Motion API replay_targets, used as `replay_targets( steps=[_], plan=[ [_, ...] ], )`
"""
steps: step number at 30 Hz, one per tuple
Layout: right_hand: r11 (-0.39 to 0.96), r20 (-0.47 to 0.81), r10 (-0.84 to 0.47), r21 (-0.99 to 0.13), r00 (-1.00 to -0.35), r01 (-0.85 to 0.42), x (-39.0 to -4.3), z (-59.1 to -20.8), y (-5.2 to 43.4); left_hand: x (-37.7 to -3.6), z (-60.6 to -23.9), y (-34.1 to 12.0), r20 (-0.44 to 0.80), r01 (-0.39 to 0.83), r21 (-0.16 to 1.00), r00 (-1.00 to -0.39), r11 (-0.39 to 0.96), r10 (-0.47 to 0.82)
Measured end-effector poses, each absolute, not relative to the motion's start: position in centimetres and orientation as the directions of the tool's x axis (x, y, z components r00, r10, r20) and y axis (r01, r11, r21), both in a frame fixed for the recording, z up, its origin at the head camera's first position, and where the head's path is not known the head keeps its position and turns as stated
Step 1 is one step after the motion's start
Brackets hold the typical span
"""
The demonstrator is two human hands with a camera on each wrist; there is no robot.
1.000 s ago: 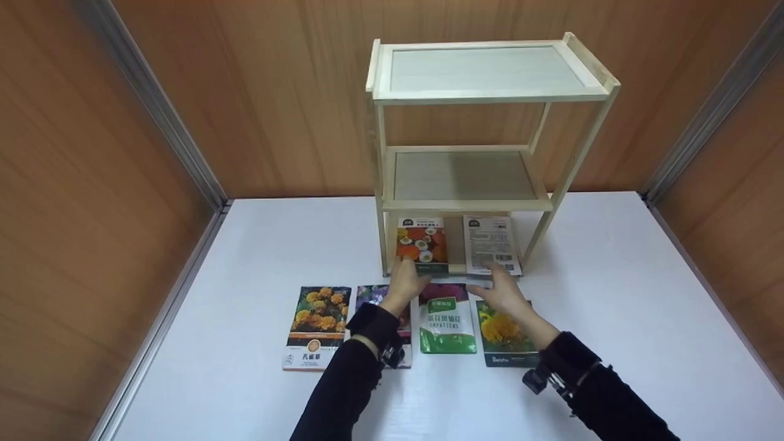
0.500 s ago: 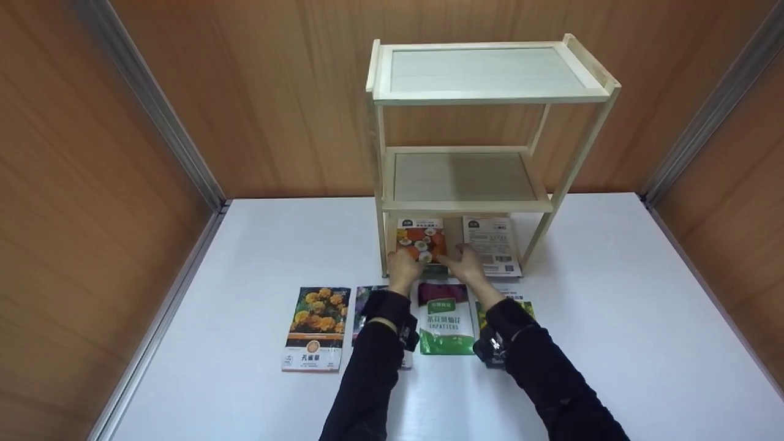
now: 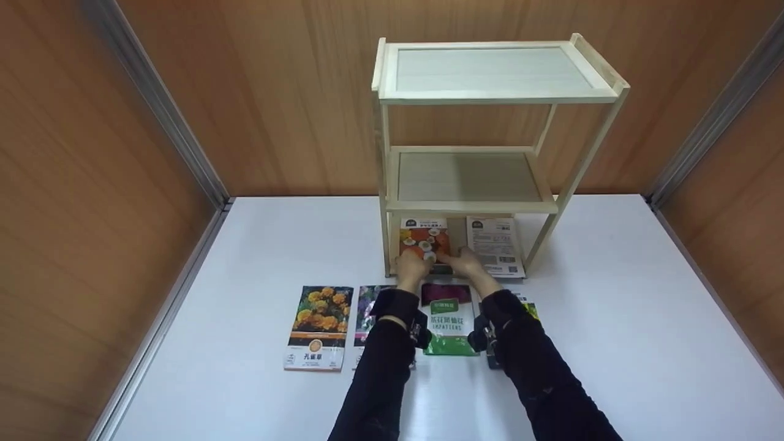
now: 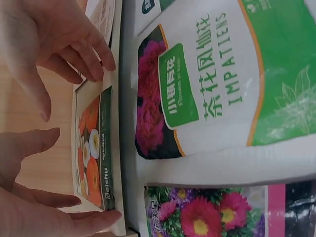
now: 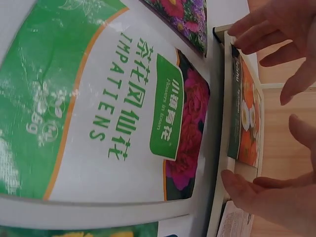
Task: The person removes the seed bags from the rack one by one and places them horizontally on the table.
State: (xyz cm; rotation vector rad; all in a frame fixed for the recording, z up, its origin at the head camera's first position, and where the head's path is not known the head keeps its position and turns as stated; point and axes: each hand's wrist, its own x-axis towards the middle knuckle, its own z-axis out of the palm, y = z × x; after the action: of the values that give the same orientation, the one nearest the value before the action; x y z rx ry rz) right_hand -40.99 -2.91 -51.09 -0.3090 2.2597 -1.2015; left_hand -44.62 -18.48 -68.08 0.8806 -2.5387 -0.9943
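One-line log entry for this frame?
hands: left and right touching orange-flower seed packet | location: bottom shelf of wooden rack

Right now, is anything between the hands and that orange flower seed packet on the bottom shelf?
Nothing visible. The left hand and right hand already touch the orange flower packet at its near corners.

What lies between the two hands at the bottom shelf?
The orange-flower seed packet: the left hand touches one corner, the right hand the other. The head view and both wrist views show it.
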Motion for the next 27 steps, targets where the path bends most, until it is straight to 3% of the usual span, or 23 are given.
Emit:
replay_targets(
  steps=[1,4,7,14,21,24,27],
  plan=[
    [0.57,-0.368,-0.457,-0.82,-0.81,0.051,-40.8,-50.7,-2.8,-46.7,-71.2,-19.4,0.066,-0.42,0.693,-0.772,0.586,-0.632],
    [0.548,-0.386,-0.478,-0.833,-0.789,0.075,-40.8,-50.3,-2.7,-50.3,-76.3,-21.1,0.05,-0.417,0.713,-0.771,0.563,-0.634],
    [0.518,-0.41,-0.479,-0.846,-0.776,0.127,-40.8,-50.2,-2.5,-51.6,-78.2,-21.9,0.021,-0.429,0.748,-0.747,0.506,-0.665],
    [0.53,-0.383,-0.433,-0.841,-0.816,0.114,-40.6,-50.1,-2.2,-50.1,-75.4,-22.2,-0.075,-0.438,0.818,-0.724,0.373,-0.686],
    [0.607,-0.384,-0.413,-0.792,-0.826,0.065,-40.5,-50.2,-2.2,-49.9,-75.9,-23.3,-0.297,-0.637,0.671,-0.7,0.379,-0.65],
    [0.624,-0.335,-0.447,-0.781,-0.829,-0.021,-42.0,-52.6,-2.2,-49.7,-76.2,-23.4,-0.306,-0.647,0.578,-0.736,0.497,-0.604],
    [0.635,-0.301,-0.477,-0.768,-0.826,-0.087,-45.1,-56.7,-2.1,-48.5,-75.4,-23.2,-0.297,-0.621,0.598,-0.759,0.507,-0.58]
  ],
)
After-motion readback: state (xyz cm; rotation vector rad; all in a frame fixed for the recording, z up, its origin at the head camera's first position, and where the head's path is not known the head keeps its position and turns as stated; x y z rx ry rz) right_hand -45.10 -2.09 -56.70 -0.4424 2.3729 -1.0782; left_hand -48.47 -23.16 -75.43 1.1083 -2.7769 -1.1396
